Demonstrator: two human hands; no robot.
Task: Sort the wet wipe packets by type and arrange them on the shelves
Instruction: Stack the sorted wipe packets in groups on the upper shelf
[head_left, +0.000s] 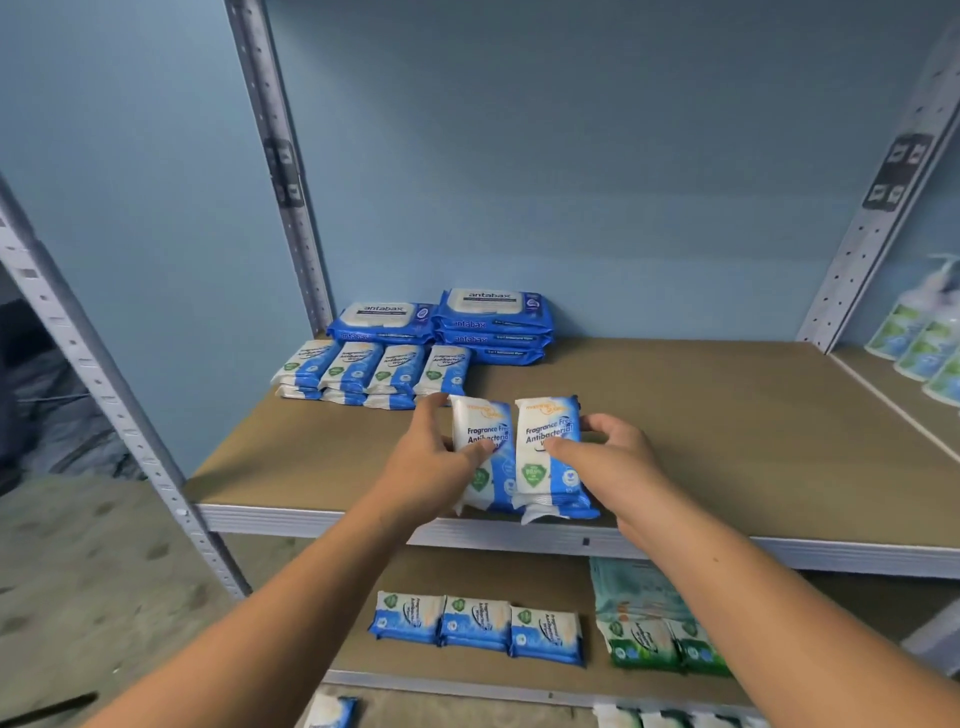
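We hold two white-and-blue packets side by side at the front edge of the upper shelf (727, 415), one per hand, so they go down as a matched pair. Our left hand (441, 462) has its fingers clamped round the left packet (480, 441), thumb across its face; our right hand (615, 457) grips the right packet (550, 467) the same way. Both face label-up like the row (374, 369) of the same kind behind, where we judge they belong, before the blue packs (491, 322)
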